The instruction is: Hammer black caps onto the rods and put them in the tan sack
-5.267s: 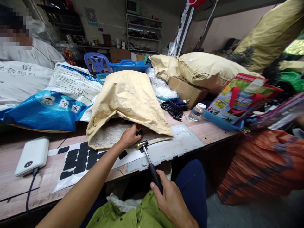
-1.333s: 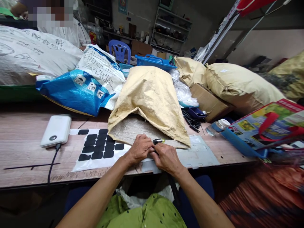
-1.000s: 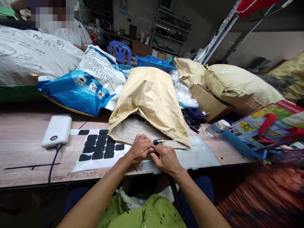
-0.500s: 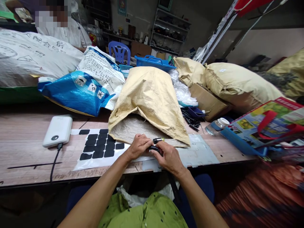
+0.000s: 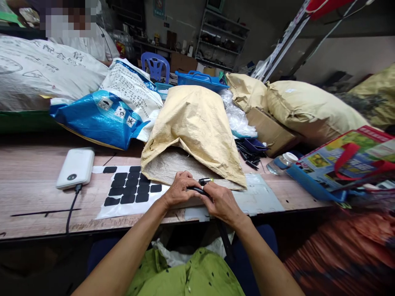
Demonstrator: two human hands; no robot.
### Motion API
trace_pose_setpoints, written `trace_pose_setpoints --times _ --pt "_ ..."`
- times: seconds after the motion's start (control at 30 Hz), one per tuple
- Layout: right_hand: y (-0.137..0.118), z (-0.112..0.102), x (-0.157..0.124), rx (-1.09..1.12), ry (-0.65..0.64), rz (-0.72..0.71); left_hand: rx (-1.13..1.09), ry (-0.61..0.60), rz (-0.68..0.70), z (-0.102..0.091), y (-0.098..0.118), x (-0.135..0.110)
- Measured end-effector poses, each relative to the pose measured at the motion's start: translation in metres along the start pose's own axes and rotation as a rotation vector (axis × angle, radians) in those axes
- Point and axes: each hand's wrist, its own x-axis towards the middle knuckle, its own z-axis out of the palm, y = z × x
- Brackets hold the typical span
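Close together at the table's front edge, my left hand (image 5: 180, 190) and my right hand (image 5: 222, 204) are both closed on a slim black rod-like piece (image 5: 197, 190). Fingers hide much of it, so its exact kind is unclear. Just beyond them lies a short black cylinder (image 5: 204, 181) with a shiny, yellowish end. A yellow woven sack (image 5: 197, 119) rests in front of my hands, its mouth gaping toward me. Left of my hands is a white sheet (image 5: 106, 213) bearing several black rounded-square stickers (image 5: 128, 198). A translucent mat (image 5: 263, 197) lies under and right of my right hand.
A white power bank (image 5: 75, 168) with a black cable sits at left. Behind it slumps a blue-white sack (image 5: 123, 107). Rightward are loose black pieces (image 5: 247, 156), a jar (image 5: 280, 163) and a blue tray (image 5: 311, 185) holding a printed bag. Someone sits at the far left.
My left fingers have shifted over the black piece, and the two hands now meet more closely around it. The sacks and the sticker sheet stay where they were.
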Motion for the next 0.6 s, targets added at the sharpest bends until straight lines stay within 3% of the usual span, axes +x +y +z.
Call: trace_pose_setpoints --times 0.17,0.4,0.5,0.6 --pt "-0.001 0.000 0.000 0.009 -0.019 -0.062 -0.003 -0.013 0.021 -0.001 -0.002 0.000" --pt "-0.016 0.007 -0.017 0.026 0.012 0.109 -0.057 -0.058 0.048 -0.008 0.001 -0.002" --pt "-0.027 0.004 -0.025 0.118 0.092 0.210 -0.239 -0.045 0.052 -0.013 0.002 -0.006" --pt "-0.050 -0.004 -0.038 0.316 0.211 0.321 -0.538 0.071 0.009 -0.014 -0.002 -0.008"
